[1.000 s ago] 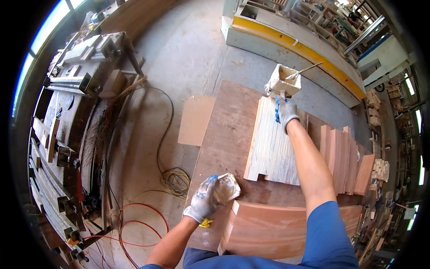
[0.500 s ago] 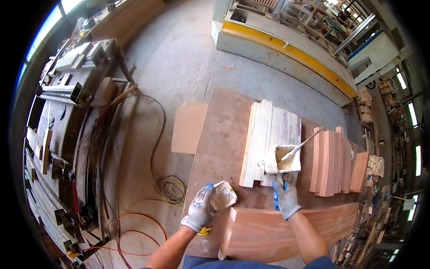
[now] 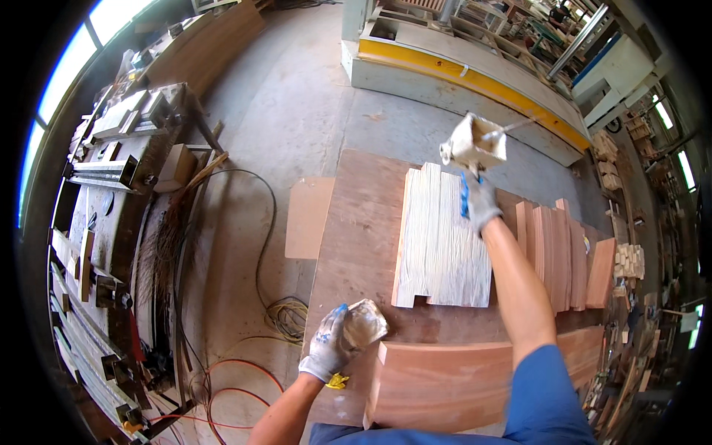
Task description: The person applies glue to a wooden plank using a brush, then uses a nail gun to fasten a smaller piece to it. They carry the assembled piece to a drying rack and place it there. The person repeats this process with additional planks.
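Observation:
My right hand point(image 3: 483, 204), in a grey glove with blue on it, reaches forward with the arm stretched out. It grips a square, cream-crusted glue pot point(image 3: 461, 142) from below, above the far edge of the table. A thin stick point(image 3: 519, 124) leans out of the pot to the right. Below the pot lies a row of wooden strips point(image 3: 445, 237), side by side, their tops streaked with white glue. At the near left of the table, my gloved left hand point(image 3: 326, 345) is closed on a crusted, dish-like cream-coloured piece point(image 3: 365, 325). Its exact kind is unclear.
Reddish wooden strips point(image 3: 549, 252) stand stacked to the right on the brown table point(image 3: 356, 222). A thick wooden board point(image 3: 445, 371) lies along the near edge. Hoses point(image 3: 285, 317) coil on the floor at left, beside a cluttered rack point(image 3: 111, 215). A yellow-striped machine point(image 3: 452, 68) stands beyond.
My right hand has carried the glue pot forward and up, from over the strips' near end to beyond their far end. My left hand has hardly moved.

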A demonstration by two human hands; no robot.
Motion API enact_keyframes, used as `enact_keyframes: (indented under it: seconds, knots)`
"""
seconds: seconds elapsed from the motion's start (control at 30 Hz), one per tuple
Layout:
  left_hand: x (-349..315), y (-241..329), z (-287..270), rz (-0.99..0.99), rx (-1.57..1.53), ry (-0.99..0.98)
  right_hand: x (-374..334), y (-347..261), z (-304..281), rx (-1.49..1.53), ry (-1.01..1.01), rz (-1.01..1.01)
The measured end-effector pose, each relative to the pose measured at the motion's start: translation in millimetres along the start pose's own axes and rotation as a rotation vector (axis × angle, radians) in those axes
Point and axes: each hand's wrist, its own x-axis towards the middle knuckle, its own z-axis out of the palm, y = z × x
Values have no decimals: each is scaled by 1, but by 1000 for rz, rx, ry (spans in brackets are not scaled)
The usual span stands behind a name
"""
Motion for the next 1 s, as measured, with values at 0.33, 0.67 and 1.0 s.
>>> enact_keyframes:
  seconds: [0.33,0.67,1.0]
  knots:
    - [3,7,3,14,0,10,-250,65,-89,-189,24,378]
    - [6,2,4,-3,7,-32,33,61,-55,-521,159,-167]
    - [1,3,7,-6,36,-15,-128,43,-126,-84,3,84]
